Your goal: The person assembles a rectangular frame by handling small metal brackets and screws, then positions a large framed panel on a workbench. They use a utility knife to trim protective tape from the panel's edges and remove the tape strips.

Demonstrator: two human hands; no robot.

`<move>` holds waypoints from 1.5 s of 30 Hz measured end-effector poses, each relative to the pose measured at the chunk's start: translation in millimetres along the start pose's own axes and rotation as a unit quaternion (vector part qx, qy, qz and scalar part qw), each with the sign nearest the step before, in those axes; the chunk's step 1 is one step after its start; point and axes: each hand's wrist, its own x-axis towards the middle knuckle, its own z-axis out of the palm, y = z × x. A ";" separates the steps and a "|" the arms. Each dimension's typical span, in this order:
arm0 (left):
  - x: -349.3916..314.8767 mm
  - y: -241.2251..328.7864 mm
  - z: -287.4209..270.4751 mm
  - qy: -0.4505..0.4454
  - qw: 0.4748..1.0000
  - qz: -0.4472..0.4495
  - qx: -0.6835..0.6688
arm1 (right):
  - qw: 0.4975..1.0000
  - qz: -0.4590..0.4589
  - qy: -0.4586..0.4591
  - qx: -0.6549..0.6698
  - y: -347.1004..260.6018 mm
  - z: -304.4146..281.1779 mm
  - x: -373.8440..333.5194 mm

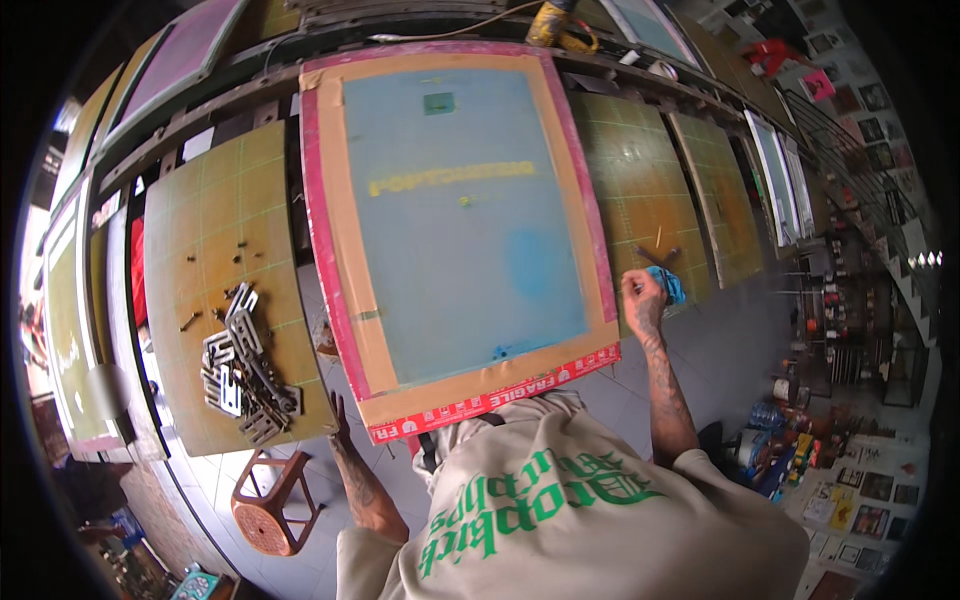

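A large silkscreen frame [585, 190] lies before me, its rim pink and brown tape lining the grey-blue mesh [450, 270]. Faint yellow lettering and blue stains mark the mesh. Red-and-white printed tape [500, 400] runs along its near edge. Beside the frame's right edge, my right hand [643, 303] has its fingers curled together; what they hold, if anything, cannot be made out. A crumpled blue cloth [670, 284] and a dark slim tool [652, 256] lie by it. My left hand [341, 420] is low at the frame's near left corner, fingers stretched out, seemingly empty.
A pile of slotted metal brackets [240, 370] and several loose bolts [190, 320] lie on the left board [215, 200]. Another board [640, 165] is on the right. A brown plastic stool [268, 520] stands below left. A yellow-and-black tool [552, 25] sits beyond the frame.
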 end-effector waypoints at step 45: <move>-214.1 60.5 68.0 -0.122 0.928 -0.184 0.301 | 0.906 -0.325 -0.258 0.078 -70.2 41.5 -51.8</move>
